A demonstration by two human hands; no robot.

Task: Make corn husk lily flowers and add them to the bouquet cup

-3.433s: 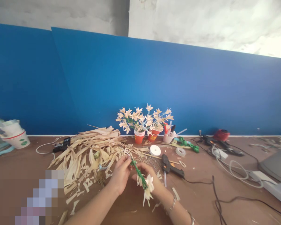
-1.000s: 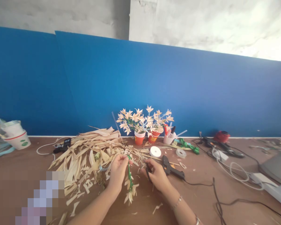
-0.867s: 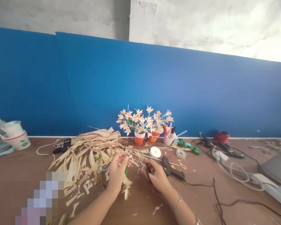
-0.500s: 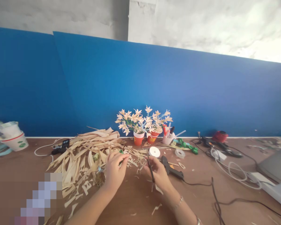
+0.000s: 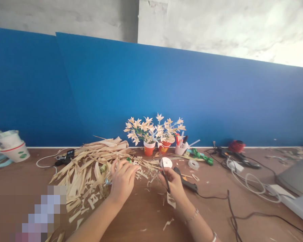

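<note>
My right hand [image 5: 174,184] is closed around a pair of dark scissors [image 5: 166,180], the thin blades pointing away from me towards the flower cups. A pale husk scrap [image 5: 171,200] shows just under this hand. My left hand [image 5: 123,178] hovers at the right edge of a heap of dried corn husks [image 5: 91,164], thumb and fingers drawn together at the tips. Whatever lies between those tips is too small to make out. Beyond the hands, pale husk flowers [image 5: 143,127] stand in red and white paper cups [image 5: 148,150].
A white tape roll [image 5: 167,163] and a black glue gun [image 5: 185,181] lie beside my right hand. Further right are cables [image 5: 229,208], a power strip [image 5: 296,201] and a grey laptop [image 5: 298,174]. A paper cup [image 5: 16,152] stands far left. Husk scraps litter the table.
The scissors have turned more upright in my right hand, blades nearer the tape roll. My left fingers have spread and shifted slightly; the husk scrap under my right hand shows more.
</note>
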